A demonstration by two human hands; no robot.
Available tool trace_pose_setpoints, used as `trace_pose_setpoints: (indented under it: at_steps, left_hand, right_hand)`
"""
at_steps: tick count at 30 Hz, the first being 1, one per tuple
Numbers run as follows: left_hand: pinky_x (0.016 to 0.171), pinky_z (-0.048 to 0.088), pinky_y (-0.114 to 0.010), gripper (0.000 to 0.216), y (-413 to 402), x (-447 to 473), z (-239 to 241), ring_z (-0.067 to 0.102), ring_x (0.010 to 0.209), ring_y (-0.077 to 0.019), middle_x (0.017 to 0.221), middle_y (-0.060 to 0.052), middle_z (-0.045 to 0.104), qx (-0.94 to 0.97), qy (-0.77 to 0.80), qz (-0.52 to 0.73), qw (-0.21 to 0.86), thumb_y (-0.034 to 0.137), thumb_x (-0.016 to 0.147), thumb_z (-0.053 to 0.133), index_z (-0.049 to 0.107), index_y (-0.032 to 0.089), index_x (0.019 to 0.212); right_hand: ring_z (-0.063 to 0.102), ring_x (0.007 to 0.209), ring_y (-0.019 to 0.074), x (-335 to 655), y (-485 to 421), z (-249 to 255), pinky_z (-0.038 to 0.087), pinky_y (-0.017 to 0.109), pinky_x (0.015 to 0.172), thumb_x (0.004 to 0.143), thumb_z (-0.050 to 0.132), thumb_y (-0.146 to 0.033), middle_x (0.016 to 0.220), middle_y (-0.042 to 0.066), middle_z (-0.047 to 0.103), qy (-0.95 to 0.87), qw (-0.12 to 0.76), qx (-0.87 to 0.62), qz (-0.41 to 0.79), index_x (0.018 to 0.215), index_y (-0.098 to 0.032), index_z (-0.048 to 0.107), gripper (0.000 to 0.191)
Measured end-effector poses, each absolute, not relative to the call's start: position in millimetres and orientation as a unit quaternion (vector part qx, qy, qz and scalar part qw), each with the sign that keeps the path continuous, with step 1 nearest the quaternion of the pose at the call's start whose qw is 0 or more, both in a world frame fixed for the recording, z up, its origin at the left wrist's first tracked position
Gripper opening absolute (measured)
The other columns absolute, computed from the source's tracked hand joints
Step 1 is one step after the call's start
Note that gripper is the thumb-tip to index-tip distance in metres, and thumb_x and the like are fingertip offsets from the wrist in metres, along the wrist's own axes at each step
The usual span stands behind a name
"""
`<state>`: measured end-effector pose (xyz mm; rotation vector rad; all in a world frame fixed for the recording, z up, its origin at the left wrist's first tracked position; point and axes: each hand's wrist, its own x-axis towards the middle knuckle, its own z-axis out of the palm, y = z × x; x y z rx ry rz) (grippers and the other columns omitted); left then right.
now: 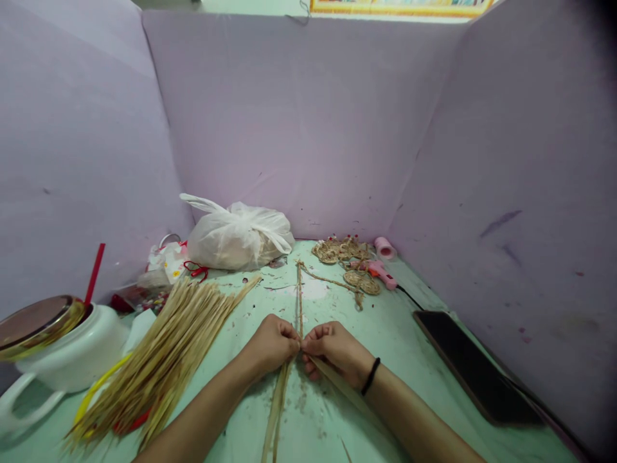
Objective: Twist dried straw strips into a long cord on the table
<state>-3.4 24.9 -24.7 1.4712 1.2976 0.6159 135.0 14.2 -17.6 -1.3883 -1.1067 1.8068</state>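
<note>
A thin tan cord [300, 299] of twisted plant fibre runs up the table from between my two hands, then bends off to the right at its far end. My left hand [276, 341] is closed, pinching the cord at its near end. Right beside it my right hand [332, 347], with a black band at the wrist, pinches the same spot with thumb and finger. Loose flat fibre strips [277, 411] trail from the pinch toward me, and another strip passes under my right forearm. The fingertips hide the exact joining point.
A bundle of dry strips [168, 341] lies left, near a white mug [87, 347] with a lid and red straw. Behind are a white plastic bag [241, 235], coiled fibre pieces [337, 249], a pink glue gun [380, 271] and a pink spool [384, 248]. A black phone [475, 366] lies right.
</note>
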Motion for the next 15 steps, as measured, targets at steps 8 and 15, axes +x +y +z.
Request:
trace_pose_setpoints:
  at_steps: [8,15]
  left_hand:
    - [0.036,0.018,-0.02,0.012,21,-9,-3,0.026,0.032,-0.005,0.037,0.006,0.038,0.621,0.506,0.182,0.57,0.019,0.052,0.044,0.054,0.013,0.053]
    - [0.045,0.027,-0.022,0.014,10,-5,7,0.038,0.041,-0.0093,0.041,-0.001,0.047,0.651,0.61,0.113,0.438,0.018,0.056,0.046,0.056,0.013,0.048]
  right_hand:
    - [0.042,0.029,0.0077,131,14,-20,0.037,0.02,0.032,0.053,0.047,-0.013,0.034,-0.001,0.047,-0.417,0.313,-0.52,0.677,0.044,-0.014,0.044,0.009]
    - [0.041,0.03,0.006,131,14,-23,0.035,0.018,0.032,0.05,0.049,-0.015,0.035,-0.002,0.049,-0.426,0.314,-0.504,0.683,0.045,-0.015,0.046,0.006]
